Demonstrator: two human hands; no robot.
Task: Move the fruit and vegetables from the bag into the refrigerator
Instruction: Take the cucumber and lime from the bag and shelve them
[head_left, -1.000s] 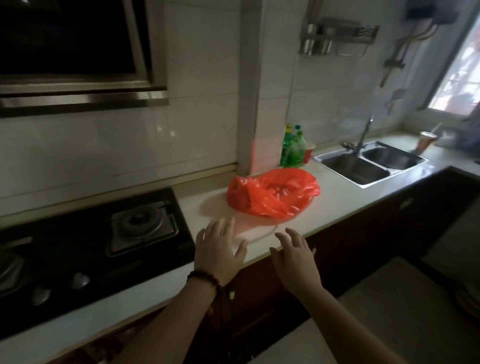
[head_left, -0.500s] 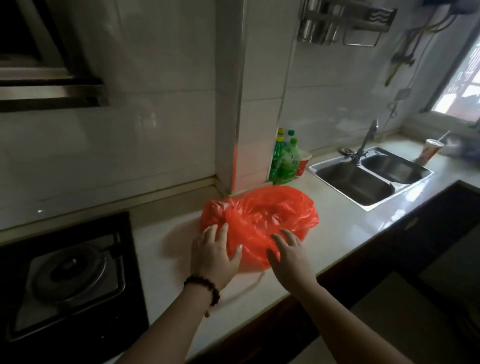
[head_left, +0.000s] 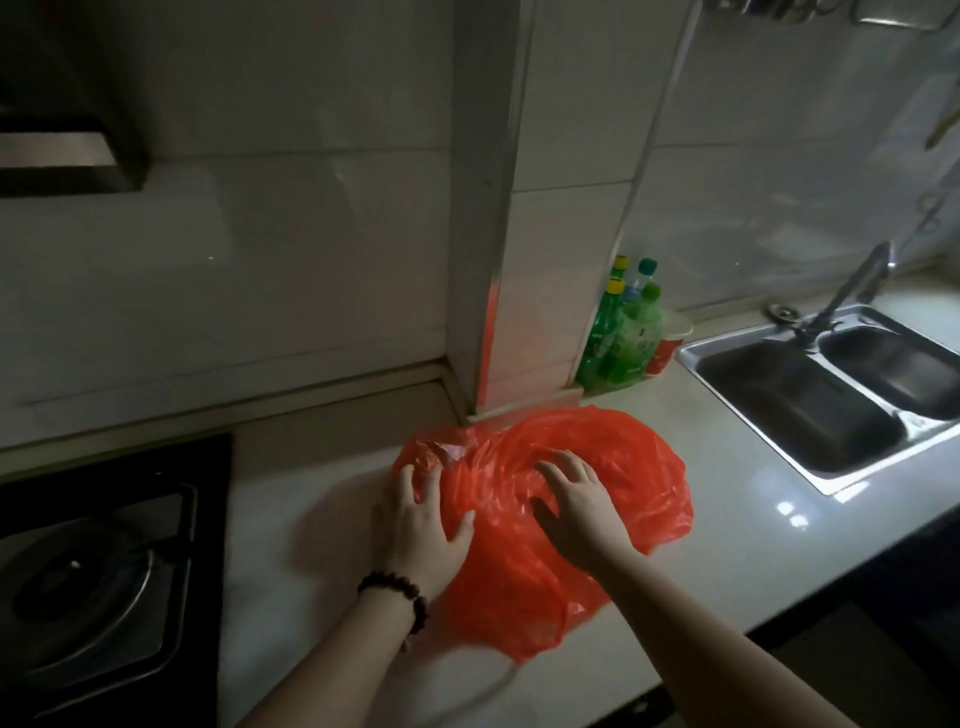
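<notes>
A crumpled red plastic bag (head_left: 623, 467) lies on the pale countertop (head_left: 322, 519) in front of a tiled pillar. Its contents are hidden under the plastic. My left hand (head_left: 421, 519), with a dark bead bracelet on the wrist, rests on the bag's left side with the fingers spread. My right hand (head_left: 576, 504) lies on top of the bag near its middle, fingers apart and pressing into the plastic. Neither hand has closed around the plastic. No refrigerator is in view.
A black gas hob (head_left: 98, 571) sits to the left of the bag. Green bottles (head_left: 628, 332) and a red cup (head_left: 670, 348) stand against the wall behind it. A steel double sink (head_left: 831, 410) with a tap (head_left: 857, 286) lies to the right. The counter edge runs near my forearms.
Both hands moved forward from the counter edge onto the bag. My view has come closer to the bag and swung right, away from the hob.
</notes>
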